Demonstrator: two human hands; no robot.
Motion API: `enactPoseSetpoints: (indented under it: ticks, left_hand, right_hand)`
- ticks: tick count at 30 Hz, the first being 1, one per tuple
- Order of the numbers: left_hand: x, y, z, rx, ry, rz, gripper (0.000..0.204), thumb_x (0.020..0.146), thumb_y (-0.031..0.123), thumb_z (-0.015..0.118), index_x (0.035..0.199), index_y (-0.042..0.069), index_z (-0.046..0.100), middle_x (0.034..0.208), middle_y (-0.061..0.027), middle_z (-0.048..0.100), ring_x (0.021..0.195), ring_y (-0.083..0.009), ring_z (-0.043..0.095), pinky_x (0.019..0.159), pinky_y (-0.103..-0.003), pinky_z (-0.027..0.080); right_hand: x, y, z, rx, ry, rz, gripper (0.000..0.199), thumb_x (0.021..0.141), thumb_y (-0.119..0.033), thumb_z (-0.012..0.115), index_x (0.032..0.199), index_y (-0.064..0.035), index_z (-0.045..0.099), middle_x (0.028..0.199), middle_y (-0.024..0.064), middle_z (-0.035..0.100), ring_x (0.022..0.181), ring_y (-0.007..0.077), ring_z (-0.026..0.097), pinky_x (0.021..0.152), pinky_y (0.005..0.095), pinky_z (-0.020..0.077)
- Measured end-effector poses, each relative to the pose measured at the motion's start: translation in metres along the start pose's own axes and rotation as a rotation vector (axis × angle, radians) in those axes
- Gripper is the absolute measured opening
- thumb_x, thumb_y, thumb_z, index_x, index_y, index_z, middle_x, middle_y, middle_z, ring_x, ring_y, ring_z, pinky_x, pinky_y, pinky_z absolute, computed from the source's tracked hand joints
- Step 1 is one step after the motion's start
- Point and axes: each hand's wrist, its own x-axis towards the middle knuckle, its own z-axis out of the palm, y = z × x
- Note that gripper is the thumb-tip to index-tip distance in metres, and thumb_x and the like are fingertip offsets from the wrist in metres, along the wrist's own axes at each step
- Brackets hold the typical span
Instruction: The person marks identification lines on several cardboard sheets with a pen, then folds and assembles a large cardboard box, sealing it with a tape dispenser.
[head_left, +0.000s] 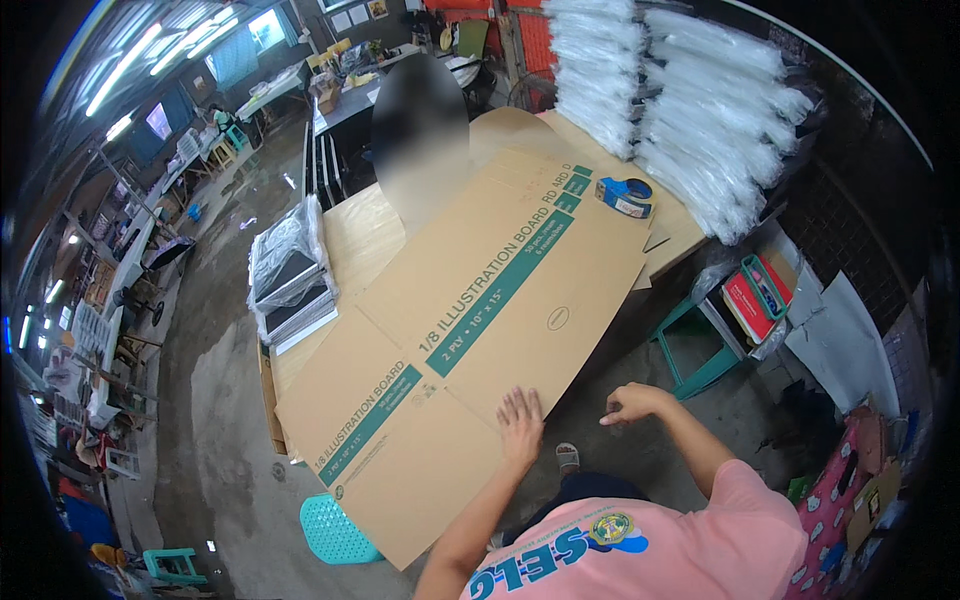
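Note:
A large flattened brown cardboard box [470, 400] with green printed bands lies slantwise across the wooden table [365, 235], its near end jutting past the table's edge. My left hand [520, 425] rests flat on the cardboard near its right edge, fingers stretched out. Off that edge, in the air, my right hand [637, 402] is closed with the fingers curled. Whether it holds something small cannot be made out. A blue tape dispenser [626, 196] sits at the cardboard's far right corner, and a thin dark stick-like item [657, 244] lies on the table close by.
Clear plastic-wrapped bundles [700, 120] are stacked at the far right. Plastic-wrapped dark, flat goods [290, 270] stand at the table's left. A person [420, 130] is across the table. Teal stools stand below, one [340, 530] at left, one [690, 345] at right.

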Motion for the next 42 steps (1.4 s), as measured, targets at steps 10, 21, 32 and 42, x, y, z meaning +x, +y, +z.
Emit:
enactPoseSetpoints:
  ticks: [10,21,32,42]
  left_hand:
    - [0.051,-0.025,-0.25,-0.092,-0.158,0.147,0.071,0.083,0.014,0.064,0.147,0.01,0.032,0.112,-0.0265,0.06,0.1,-0.0414,0.062,0.082,-0.049,0.052]
    - [0.185,-0.081,-0.502,-0.222,-0.058,0.225,0.051,0.103,0.04,0.038,0.132,-0.001,0.046,0.112,-0.0246,0.062,0.102,-0.0287,0.061,0.084,-0.044,0.048]
    - [0.182,-0.097,-0.542,0.222,-0.205,-0.068,0.064,0.071,0.016,0.078,0.129,0.008,0.052,0.086,-0.0186,0.068,0.075,-0.0302,0.069,0.069,-0.038,0.051]
    - [0.059,-0.197,-0.586,0.02,0.341,-0.608,0.059,0.076,0.002,0.065,0.131,0.011,0.046,0.11,-0.0218,0.065,0.112,-0.0284,0.057,0.09,-0.04,0.045]
  right_hand:
    - [-0.047,-0.023,-0.141,0.148,1.27,-0.631,0.022,0.079,-0.01,0.072,0.099,-0.0023,0.068,0.096,0.0137,0.066,0.082,0.0277,0.065,0.072,0.0387,0.0523]
    - [-0.046,-0.281,-0.312,-0.369,1.484,-1.247,0.071,0.088,-0.071,0.036,0.129,-0.0178,0.061,0.138,0.0006,0.055,0.137,0.0261,0.039,0.113,0.0603,0.0046]
    - [-0.051,-0.252,-0.297,-0.366,1.771,-1.501,0.055,0.072,-0.065,0.065,0.055,-0.0169,0.044,0.059,-0.003,0.044,0.058,0.015,0.047,0.065,0.0332,0.0339]
    - [-0.057,-0.254,-0.506,-0.632,2.128,-1.309,0.046,0.074,-0.061,0.067,0.072,-0.0153,0.062,0.085,0.0015,0.06,0.089,0.0258,0.056,0.083,0.0456,0.0384]
